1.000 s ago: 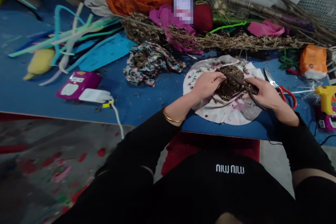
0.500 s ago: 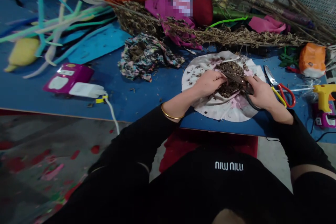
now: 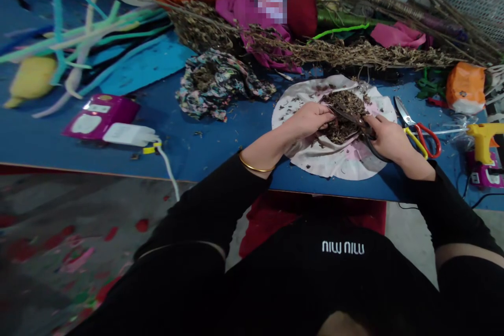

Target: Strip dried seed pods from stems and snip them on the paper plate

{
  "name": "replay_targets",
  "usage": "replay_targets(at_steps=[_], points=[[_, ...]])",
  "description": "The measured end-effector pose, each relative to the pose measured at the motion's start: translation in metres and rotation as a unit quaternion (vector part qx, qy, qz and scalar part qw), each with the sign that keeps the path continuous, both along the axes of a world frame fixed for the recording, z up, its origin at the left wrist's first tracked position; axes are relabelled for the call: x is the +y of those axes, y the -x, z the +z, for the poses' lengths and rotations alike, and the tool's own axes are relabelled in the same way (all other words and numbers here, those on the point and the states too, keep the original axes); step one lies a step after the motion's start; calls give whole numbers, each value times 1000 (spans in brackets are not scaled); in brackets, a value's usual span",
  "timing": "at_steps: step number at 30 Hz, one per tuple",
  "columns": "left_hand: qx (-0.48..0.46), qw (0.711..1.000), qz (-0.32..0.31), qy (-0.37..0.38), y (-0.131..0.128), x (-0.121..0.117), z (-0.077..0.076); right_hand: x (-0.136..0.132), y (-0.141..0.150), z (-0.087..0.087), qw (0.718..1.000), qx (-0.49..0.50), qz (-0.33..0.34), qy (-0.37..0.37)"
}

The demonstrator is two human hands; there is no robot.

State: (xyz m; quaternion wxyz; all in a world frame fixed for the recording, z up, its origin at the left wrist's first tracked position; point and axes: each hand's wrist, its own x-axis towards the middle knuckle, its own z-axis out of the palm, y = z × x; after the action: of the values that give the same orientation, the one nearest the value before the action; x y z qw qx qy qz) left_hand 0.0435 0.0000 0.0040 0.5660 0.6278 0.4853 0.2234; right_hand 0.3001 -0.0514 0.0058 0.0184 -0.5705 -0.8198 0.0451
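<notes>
A round white cloth lies on the blue table with a heap of chopped dried plant in its middle. My right hand is closed round the handles of dark scissors, whose blades point left over the heap. Close to the blade tips, my left hand is closed in a pinch on dried plant stems, mostly hidden by the fingers. Loose dark bits are scattered over the cloth.
Red-and-yellow-handled scissors and a yellow glue gun lie to the right. A floral cloth is crumpled at left, beyond a purple box. Dried branches stretch along the back.
The scissor blades and both hands stay over the heap with only slight movement. The whole view has shifted a little.
</notes>
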Motion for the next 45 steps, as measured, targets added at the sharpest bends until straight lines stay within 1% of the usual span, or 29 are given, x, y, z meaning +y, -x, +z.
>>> replay_targets(at_steps=[6,11,16,19,25,29,33,38,41,45], points=[[-34,999,-7,30,1,3,-4,0,-2,1,1000,2,12,-4],[-34,999,-26,27,0,4,-7,-2,2,4,1000,-23,8,-7],[-24,999,-4,39,-1,4,-7,-2,5,5,999,-31,2,16],[-20,999,-8,47,-1,4,-7,-2,6,5,999,-30,-1,22],[-29,998,-7,61,-1,6,-7,-1,3,0,1000,-25,6,13],[-22,998,-3,64,-1,5,-3,0,3,-1,999,-29,4,18],[-13,998,0,60,-1,4,-1,0,4,2,999,-34,3,27],[3,998,-24,52,1,6,-3,0,5,6,998,-46,4,36],[-12,998,-19,51,1,5,-3,0,4,9,999,-41,3,34],[-35,999,-7,25,2,3,1,-1,0,14,1000,-9,4,15]])
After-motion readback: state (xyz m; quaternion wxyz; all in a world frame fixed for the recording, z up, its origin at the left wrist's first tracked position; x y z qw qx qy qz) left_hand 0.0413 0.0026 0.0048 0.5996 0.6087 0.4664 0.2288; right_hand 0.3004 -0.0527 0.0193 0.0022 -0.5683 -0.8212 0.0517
